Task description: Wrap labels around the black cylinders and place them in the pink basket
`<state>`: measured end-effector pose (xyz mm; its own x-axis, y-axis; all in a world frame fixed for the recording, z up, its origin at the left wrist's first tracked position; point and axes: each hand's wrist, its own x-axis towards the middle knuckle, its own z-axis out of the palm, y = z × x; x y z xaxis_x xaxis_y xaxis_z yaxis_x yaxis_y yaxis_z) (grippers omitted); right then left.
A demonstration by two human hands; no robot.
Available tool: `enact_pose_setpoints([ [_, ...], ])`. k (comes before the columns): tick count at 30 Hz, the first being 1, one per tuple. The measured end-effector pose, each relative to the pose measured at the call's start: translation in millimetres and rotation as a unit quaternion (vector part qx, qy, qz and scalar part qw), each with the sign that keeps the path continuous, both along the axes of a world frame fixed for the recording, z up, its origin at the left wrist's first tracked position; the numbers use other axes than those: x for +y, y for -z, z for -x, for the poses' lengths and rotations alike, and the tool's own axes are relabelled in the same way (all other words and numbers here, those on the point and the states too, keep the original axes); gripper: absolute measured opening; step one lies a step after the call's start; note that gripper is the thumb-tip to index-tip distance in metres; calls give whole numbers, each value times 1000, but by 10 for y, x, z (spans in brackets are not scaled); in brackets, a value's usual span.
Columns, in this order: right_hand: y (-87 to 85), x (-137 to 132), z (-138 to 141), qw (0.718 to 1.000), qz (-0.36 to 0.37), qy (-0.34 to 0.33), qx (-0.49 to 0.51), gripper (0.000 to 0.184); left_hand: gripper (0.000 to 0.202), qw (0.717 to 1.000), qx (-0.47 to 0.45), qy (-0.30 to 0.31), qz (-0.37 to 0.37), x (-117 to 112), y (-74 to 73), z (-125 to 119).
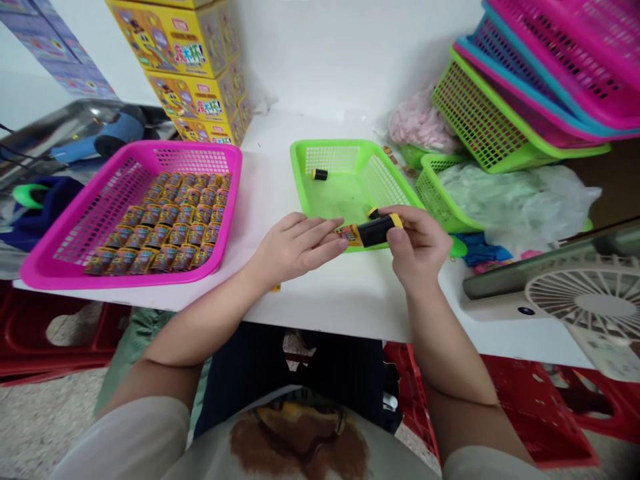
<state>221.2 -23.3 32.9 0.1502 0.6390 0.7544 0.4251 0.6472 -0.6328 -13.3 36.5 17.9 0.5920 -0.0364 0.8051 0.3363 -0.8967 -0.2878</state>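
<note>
My right hand (419,243) grips a small black cylinder with yellow ends (377,231) between thumb and fingers, tilted over the front edge of the green basket (300,163). From the left, my left hand (303,247) pinches a printed yellow-orange label (349,233), whose far end meets the cylinder's side. Another black cylinder (320,175) lies in the green basket, and a further one shows partly behind my right hand. Rows of labelled cylinders (183,215) fill much of the pink basket (233,193) to my left.
Yellow printed boxes (187,40) are stacked behind the pink basket. On the right stand tilted stacked baskets (487,110), a small green basket with plastic bags (500,190), and a white fan (590,300) near the table edge. A blue tool (107,137) lies far left.
</note>
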Motion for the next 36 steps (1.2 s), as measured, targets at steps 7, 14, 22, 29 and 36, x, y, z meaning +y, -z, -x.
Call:
enact_pose_setpoints([
  [7,-6,25,15,995,90,-39,-10,44,23,999,-5,43,-30,28,22,-26],
  [14,48,20,49,991,54,-122,-21,32,67,877,-160,186,413,-105,203,-180],
  [22,-40,-2,-53,974,48,-192,-110,28,94,659,-127,303,677,-182,34,-172],
  [29,-4,40,11,982,91,-131,-100,29,93,713,-143,234,645,-191,128,-190],
  [36,-17,-77,219,959,257,-98,61,53,56,923,-162,60,343,-154,328,-204],
])
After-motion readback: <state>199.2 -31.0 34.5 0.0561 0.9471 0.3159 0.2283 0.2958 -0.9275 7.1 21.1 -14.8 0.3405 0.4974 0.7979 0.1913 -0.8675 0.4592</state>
